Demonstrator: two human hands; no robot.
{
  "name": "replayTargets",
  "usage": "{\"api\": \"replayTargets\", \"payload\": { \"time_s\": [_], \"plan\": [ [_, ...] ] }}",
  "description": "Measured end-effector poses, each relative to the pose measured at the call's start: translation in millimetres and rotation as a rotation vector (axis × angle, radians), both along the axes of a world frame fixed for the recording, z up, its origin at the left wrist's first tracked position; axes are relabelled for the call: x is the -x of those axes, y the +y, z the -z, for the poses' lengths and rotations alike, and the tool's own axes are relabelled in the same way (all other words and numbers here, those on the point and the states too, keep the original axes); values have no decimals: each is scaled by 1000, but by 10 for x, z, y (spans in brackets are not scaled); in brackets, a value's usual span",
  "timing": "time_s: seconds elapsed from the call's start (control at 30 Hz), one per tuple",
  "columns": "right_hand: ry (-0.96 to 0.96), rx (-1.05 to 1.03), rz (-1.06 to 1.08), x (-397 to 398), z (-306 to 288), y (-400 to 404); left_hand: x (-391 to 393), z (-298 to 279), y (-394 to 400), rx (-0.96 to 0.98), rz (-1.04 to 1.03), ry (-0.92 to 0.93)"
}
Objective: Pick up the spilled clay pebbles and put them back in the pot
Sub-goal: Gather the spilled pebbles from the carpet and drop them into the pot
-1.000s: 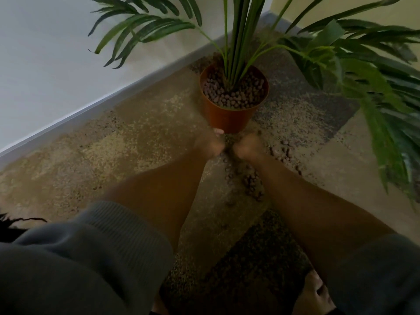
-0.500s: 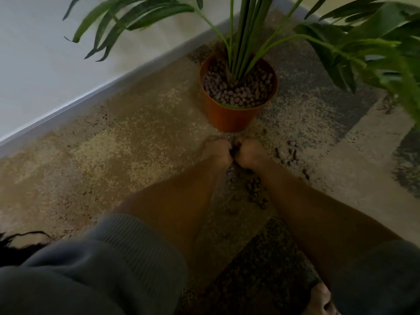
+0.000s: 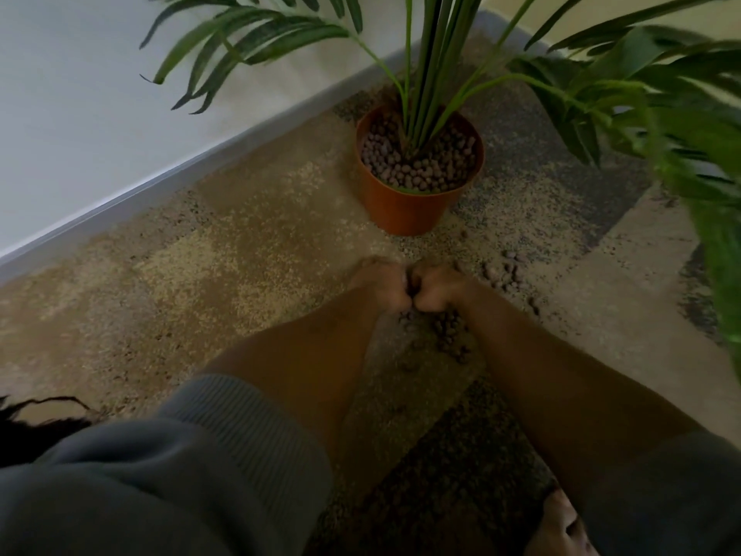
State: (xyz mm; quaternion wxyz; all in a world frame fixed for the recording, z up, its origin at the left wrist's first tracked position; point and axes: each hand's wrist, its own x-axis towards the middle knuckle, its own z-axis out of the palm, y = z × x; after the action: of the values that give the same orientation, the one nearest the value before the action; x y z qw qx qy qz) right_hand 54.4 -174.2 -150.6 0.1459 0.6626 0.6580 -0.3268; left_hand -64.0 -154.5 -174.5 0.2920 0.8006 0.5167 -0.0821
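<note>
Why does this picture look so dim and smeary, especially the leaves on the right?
Head view: dim light, the forearms and sleeves in shadow; the leaves at right are smeared by motion blur; the wide lens bends the skirting board; the hands and the pebbles on the rug look soft; the pot reads clearest.

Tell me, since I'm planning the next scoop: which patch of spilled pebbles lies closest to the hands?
The patch just below the touching left hand and right hand, between the forearms. The other cluster lies apart, off to the right.
</note>
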Motion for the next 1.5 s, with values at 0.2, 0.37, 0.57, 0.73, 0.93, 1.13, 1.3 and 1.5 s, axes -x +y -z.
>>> {"api": "replayTargets", "payload": {
  "time_s": [0.2, 0.37, 0.57, 0.73, 0.93, 1.13, 1.3, 1.5],
  "plan": [
    [41, -102, 51, 58, 31, -204, 75, -30, -68, -51, 64, 43],
    [95, -106, 95, 93, 46, -298, 133, -58, -113, -40, 29, 9],
    [139, -39, 86, 127, 77, -354, 165, 26, -189, -12, -49, -11],
    [125, -127, 117, 121, 106, -421, 156, 22, -191, 67, -15, 48],
    [183, -74, 208, 112, 84, -420, 138, -62, -201, 153, 75, 193],
    [340, -72, 383, 45, 99, -437, 202, -25, -204, 253, -116, 30],
    [787, 83, 968, 52, 56, -374, 209, -13, -235, 575, -589, -432],
    [1343, 203, 1353, 26, -38, -310, 279, -162, -312, 936, -1008, -910]
  ]
}}
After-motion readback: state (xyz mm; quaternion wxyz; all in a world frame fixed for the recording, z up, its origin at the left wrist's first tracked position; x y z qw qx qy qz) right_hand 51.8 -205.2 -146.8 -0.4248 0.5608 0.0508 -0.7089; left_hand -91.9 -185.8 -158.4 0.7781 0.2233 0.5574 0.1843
